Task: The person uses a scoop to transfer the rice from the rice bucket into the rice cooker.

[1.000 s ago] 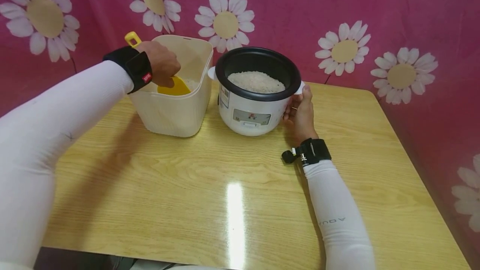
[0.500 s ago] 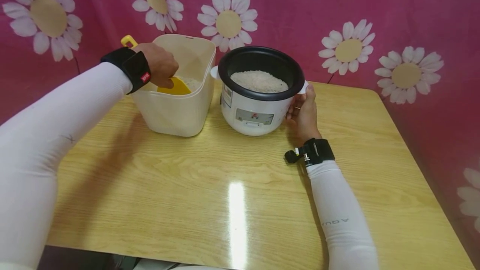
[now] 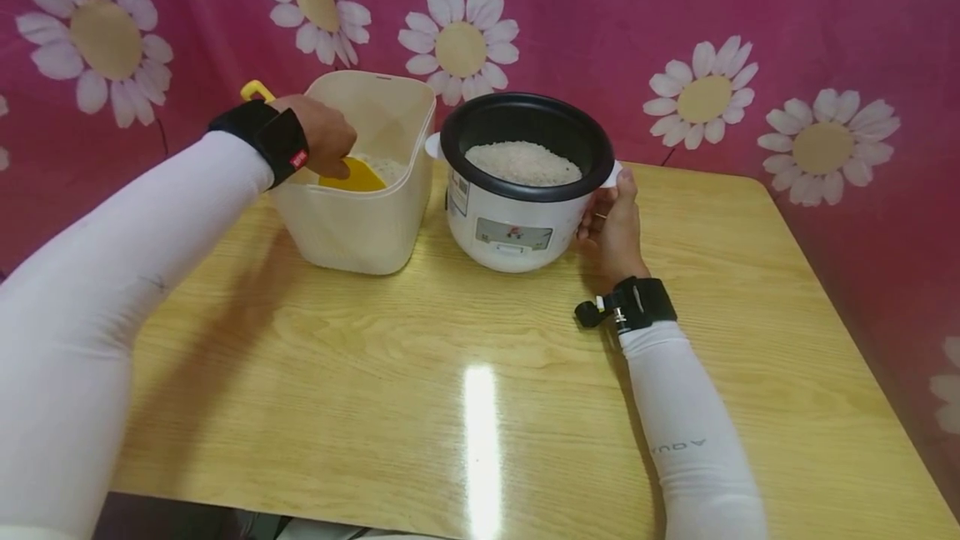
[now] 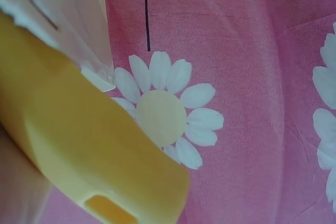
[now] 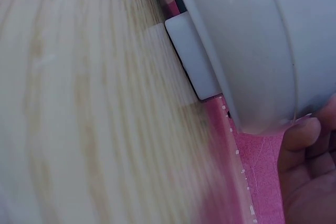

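Observation:
My left hand [image 3: 322, 136] grips a yellow scoop [image 3: 362, 176] inside a cream plastic bin [image 3: 348, 227]. The scoop's blade lies near pale rice [image 3: 386, 167] in the bin, and how deep it reaches is hidden. In the left wrist view the scoop's thick handle [image 4: 100, 129] crosses the lower left. To the bin's right stands a white rice cooker [image 3: 517, 236] with a black rim and a heap of rice [image 3: 522, 163] inside. My right hand [image 3: 618, 227] holds its right side handle, thumb on top and fingers curled below. The right wrist view shows those fingers [image 5: 299, 137] against the cooker's body.
Both containers stand on a wooden table [image 3: 420, 390], whose right edge slants down the view. Behind hangs a pink backdrop [image 3: 570, 15] with white daisies. In the right wrist view a small foot [image 5: 194, 59] supports the cooker.
The scoop's handle end has dipped slightly behind my left wrist. The whole head view has drifted a little, shifting everything rightward. My right hand keeps its hold on the rice cooker.

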A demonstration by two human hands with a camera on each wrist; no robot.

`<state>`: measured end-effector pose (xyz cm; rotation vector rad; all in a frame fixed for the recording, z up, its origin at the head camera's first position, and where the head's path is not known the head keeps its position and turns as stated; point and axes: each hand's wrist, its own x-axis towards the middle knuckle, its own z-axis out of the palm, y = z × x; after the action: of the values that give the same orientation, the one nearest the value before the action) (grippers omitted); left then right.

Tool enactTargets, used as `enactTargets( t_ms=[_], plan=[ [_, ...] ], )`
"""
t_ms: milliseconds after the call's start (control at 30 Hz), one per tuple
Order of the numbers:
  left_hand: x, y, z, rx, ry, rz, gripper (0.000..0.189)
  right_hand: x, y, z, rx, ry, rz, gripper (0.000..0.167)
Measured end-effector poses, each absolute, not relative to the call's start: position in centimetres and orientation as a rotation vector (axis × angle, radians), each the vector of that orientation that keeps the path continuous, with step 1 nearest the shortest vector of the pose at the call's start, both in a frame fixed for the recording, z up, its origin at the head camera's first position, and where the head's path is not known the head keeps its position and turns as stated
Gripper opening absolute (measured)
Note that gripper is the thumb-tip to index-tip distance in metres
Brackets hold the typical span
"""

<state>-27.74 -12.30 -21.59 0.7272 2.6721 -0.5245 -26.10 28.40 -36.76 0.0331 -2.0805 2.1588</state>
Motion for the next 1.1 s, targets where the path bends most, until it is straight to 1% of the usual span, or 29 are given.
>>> enactTargets(
  t_ms=[133, 333, 700, 1100],
  plan=[
    [-27.3, -12.2, -21.8, 0.732, 2.678, -0.548, 0.032, -26.2, 28.1, -36.9, 0.031, -2.066, 2.148, 0.07],
    [-26.6, -12.1, -22.3, 0.671, 2.651, -0.581, 0.029, -26.2, 27.7, -37.3, 0.043, -2.069, 2.186, 0.069],
    [-26.6, -11.3, -21.4, 0.689, 2.643, -0.562, 0.03, -26.2, 28.4, -36.8, 0.023, -2.048, 2.19, 0.069],
    [-26.6, -11.2, -21.6, 0.657, 2.663, -0.598, 0.028, -26.3, 28.5, -36.7, 0.059, -2.129, 2.123, 0.072]
  ],
)
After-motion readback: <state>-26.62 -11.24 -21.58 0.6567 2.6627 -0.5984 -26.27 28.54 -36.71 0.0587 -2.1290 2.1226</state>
